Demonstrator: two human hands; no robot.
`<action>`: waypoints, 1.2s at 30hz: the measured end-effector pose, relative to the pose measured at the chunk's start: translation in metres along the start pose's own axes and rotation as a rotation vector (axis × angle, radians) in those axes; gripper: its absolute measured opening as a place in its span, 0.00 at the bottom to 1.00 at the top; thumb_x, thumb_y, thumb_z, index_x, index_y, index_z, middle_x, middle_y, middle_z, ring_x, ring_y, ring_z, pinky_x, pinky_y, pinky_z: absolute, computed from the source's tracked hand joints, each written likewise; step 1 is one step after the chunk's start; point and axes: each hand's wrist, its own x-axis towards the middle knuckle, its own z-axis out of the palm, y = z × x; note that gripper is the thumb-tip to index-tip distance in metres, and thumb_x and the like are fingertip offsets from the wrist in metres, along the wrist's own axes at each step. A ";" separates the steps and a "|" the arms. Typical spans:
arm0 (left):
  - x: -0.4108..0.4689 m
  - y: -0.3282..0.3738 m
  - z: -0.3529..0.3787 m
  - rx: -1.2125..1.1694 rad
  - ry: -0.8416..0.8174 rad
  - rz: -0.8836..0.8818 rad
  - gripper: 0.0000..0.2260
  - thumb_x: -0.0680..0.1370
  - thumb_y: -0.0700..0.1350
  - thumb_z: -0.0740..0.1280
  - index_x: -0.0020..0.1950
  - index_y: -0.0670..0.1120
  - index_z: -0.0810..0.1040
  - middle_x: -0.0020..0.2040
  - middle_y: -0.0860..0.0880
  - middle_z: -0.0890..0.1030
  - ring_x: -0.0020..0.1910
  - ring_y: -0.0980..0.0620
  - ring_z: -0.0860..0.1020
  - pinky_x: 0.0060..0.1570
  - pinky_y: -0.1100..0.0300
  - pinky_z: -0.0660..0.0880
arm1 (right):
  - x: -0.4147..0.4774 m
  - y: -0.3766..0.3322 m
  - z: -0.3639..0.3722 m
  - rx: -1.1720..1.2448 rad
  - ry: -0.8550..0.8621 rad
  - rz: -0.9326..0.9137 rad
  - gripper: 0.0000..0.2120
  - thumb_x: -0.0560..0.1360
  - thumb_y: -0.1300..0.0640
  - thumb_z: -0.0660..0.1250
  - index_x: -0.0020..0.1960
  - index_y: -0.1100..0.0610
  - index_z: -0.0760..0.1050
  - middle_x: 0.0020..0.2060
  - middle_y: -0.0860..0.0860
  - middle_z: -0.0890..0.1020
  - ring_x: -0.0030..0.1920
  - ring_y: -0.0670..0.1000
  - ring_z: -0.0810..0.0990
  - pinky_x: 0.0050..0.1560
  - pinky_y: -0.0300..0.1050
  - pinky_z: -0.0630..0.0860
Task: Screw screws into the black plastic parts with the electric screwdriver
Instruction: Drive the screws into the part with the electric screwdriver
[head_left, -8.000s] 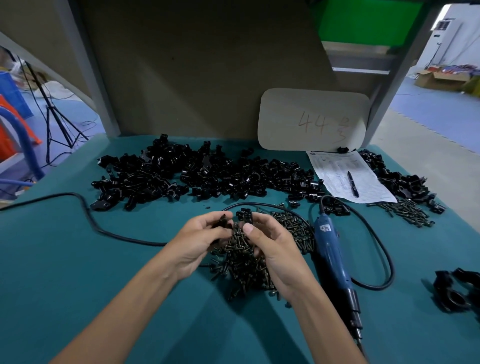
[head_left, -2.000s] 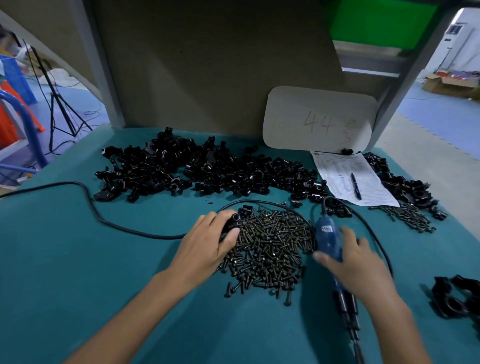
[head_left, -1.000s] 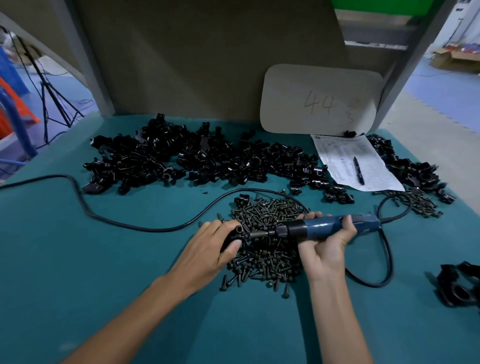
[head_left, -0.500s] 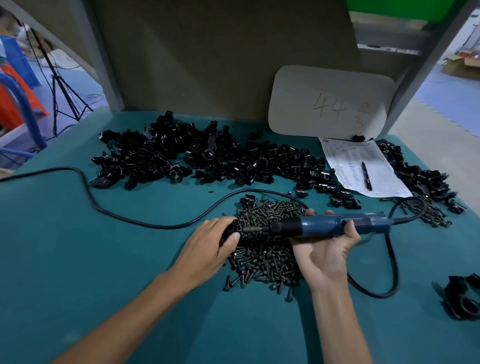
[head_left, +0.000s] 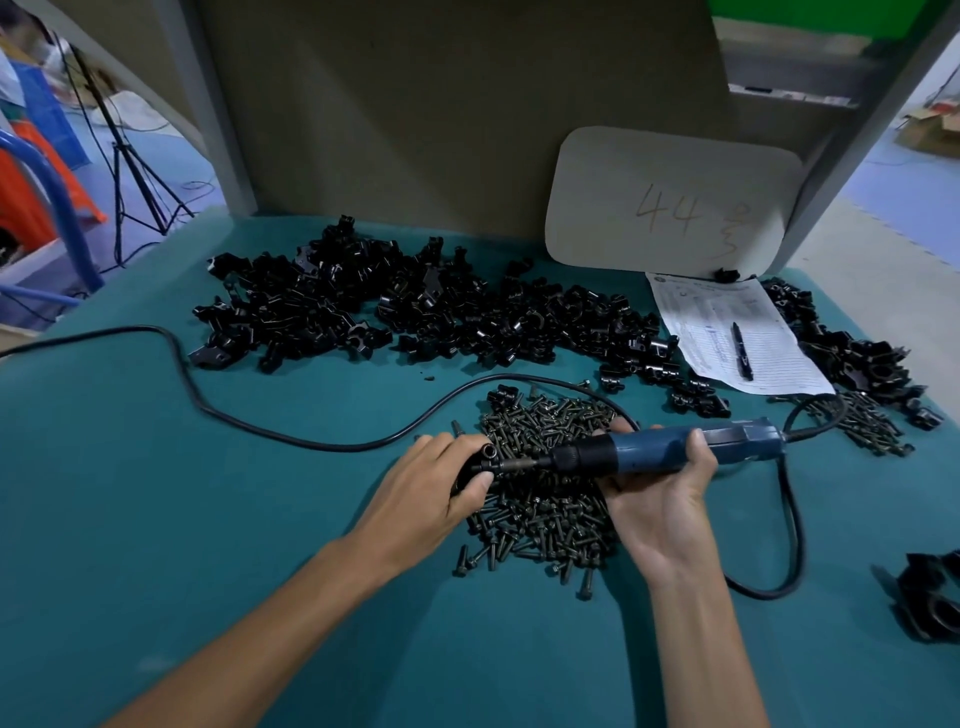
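My left hand (head_left: 434, 486) grips a small black plastic part (head_left: 475, 467) at the left edge of the screw pile (head_left: 545, 499); most of the part is hidden under my fingers. My right hand (head_left: 657, 491) holds the blue electric screwdriver (head_left: 660, 453) level, pointing left. Its bit tip meets the part at my left thumb. A long heap of black plastic parts (head_left: 426, 309) lies across the back of the teal table (head_left: 208, 519).
The screwdriver's black cable (head_left: 291, 439) runs left across the table and loops at the right. A paper sheet with a pen (head_left: 740, 351) lies back right beside more black parts (head_left: 857, 358) and screws (head_left: 867, 423). A white board (head_left: 670, 202) leans on the back wall. Two black parts (head_left: 930, 597) sit at the right edge.
My right hand picked the screwdriver up from the table, turned it level and brought its bit to the part in my left hand. In the last half second both hands hardly moved.
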 end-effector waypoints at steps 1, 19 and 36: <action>0.000 0.000 0.000 -0.003 0.000 -0.001 0.18 0.83 0.60 0.52 0.67 0.54 0.70 0.50 0.59 0.71 0.48 0.57 0.68 0.47 0.61 0.69 | 0.000 0.000 0.000 0.000 0.002 0.004 0.20 0.80 0.35 0.60 0.57 0.52 0.68 0.48 0.53 0.85 0.56 0.54 0.80 0.62 0.52 0.76; 0.000 0.004 -0.003 -0.006 -0.030 -0.012 0.18 0.84 0.60 0.51 0.69 0.54 0.69 0.50 0.55 0.71 0.49 0.54 0.68 0.49 0.56 0.71 | -0.003 -0.002 0.004 0.028 0.010 0.024 0.27 0.72 0.34 0.66 0.60 0.52 0.68 0.51 0.55 0.86 0.61 0.56 0.80 0.68 0.55 0.74; 0.000 -0.001 0.003 -0.013 -0.039 -0.002 0.20 0.83 0.62 0.49 0.69 0.54 0.68 0.50 0.57 0.70 0.49 0.58 0.68 0.46 0.62 0.69 | -0.006 -0.001 0.004 0.033 0.011 0.034 0.28 0.72 0.33 0.65 0.60 0.52 0.69 0.52 0.56 0.85 0.61 0.57 0.80 0.64 0.54 0.76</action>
